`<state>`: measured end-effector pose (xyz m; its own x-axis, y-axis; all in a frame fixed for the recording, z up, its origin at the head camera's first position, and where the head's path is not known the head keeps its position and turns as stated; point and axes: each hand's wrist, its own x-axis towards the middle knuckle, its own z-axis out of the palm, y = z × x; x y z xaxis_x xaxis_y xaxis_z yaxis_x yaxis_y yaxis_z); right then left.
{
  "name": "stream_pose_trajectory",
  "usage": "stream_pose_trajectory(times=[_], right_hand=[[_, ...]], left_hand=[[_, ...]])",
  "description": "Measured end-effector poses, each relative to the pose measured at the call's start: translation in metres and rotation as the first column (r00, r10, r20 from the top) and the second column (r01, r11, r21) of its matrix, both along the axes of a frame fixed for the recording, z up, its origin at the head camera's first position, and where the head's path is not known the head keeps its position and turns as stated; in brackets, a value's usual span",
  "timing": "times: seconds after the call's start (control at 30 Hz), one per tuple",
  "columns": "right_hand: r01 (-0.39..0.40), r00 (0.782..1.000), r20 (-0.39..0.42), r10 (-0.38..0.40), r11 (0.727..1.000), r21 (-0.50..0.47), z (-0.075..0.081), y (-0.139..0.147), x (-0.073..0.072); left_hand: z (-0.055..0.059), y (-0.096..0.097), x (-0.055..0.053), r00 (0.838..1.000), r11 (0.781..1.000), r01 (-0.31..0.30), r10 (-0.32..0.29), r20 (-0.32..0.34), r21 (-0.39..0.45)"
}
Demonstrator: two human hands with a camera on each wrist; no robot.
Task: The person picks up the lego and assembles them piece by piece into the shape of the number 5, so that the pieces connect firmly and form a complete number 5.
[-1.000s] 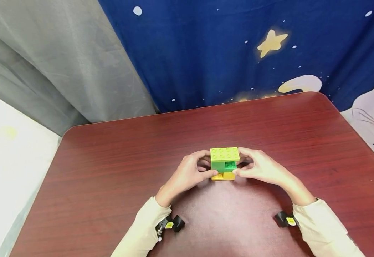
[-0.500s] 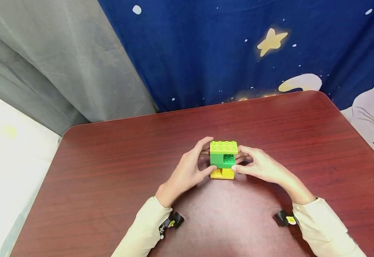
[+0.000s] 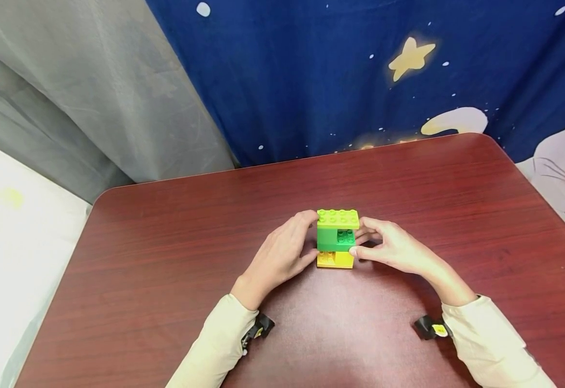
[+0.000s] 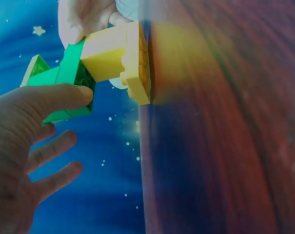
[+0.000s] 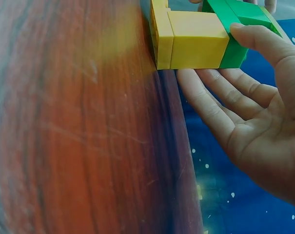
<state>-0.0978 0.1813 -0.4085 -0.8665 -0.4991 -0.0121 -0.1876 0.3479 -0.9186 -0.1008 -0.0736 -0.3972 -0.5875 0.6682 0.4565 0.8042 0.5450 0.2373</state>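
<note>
A small tower of toy building bricks (image 3: 328, 237) stands on the table between the hands. Its top is a lime plate (image 3: 338, 217), with green bricks (image 3: 328, 236) in the middle and yellow ones (image 3: 344, 260) at the bottom. My right hand (image 3: 398, 248) holds the tower from the right, thumb (image 5: 254, 36) against the green layer and fingers behind. On the left side, my left hand (image 3: 282, 253) has its thumb tip and forefinger right at the tower's edge. In the left wrist view its thumb (image 4: 59, 97) overlaps the green bricks, while the other fingers spread loosely.
The dark red wooden table (image 3: 190, 231) extends around the tower. Behind it hang a grey curtain (image 3: 93, 81) and a blue one (image 3: 301, 81) with star and cat prints. Wrist cameras (image 3: 425, 327) sit at both cuffs.
The left thumb has drawn back from the tower's front to its left edge, and the left forefinger has shifted about the top. The tower appears slightly higher in view; the right hand keeps its hold.
</note>
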Motion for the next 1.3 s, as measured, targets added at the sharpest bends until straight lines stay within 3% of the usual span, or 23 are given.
stream_pose_trajectory(times=[0.17, 0.43, 0.57, 0.87, 1.1, 1.23, 1.3], right_hand=[[-0.002, 1.0, 0.011, 0.002, 1.0, -0.013, 0.001, -0.001, 0.0], [-0.056, 0.992, 0.107, 0.07, 0.99, -0.129, 0.011, 0.0, 0.004], [-0.069, 0.985, 0.149, 0.091, 0.987, -0.144, 0.014, 0.0, 0.006], [-0.112, 0.975, 0.176, 0.138, 0.983, -0.148, 0.016, 0.002, 0.005], [-0.092, 0.974, 0.193, 0.121, 0.984, -0.15, 0.015, 0.001, 0.005], [-0.088, 0.978, 0.171, 0.123, 0.976, -0.198, 0.016, 0.0, 0.005], [-0.114, 0.982, 0.124, 0.143, 0.969, -0.218, 0.016, 0.001, 0.005]], left_hand=[[0.002, -0.002, -0.001, 1.0, 1.0, 0.006, -0.006, -0.022, 0.021], [0.008, -0.007, 0.0, 0.996, 0.994, 0.031, -0.022, -0.09, 0.103], [0.008, -0.006, 0.0, 0.996, 0.994, 0.024, -0.015, -0.087, 0.111], [0.009, -0.005, 0.001, 0.999, 0.991, -0.049, 0.049, 0.006, 0.121], [0.006, -0.006, -0.001, 0.993, 0.986, -0.1, 0.09, 0.079, 0.135], [0.004, -0.006, -0.002, 0.986, 0.977, -0.128, 0.106, 0.132, 0.172], [0.004, -0.007, -0.003, 0.98, 0.97, -0.148, 0.117, 0.162, 0.193]])
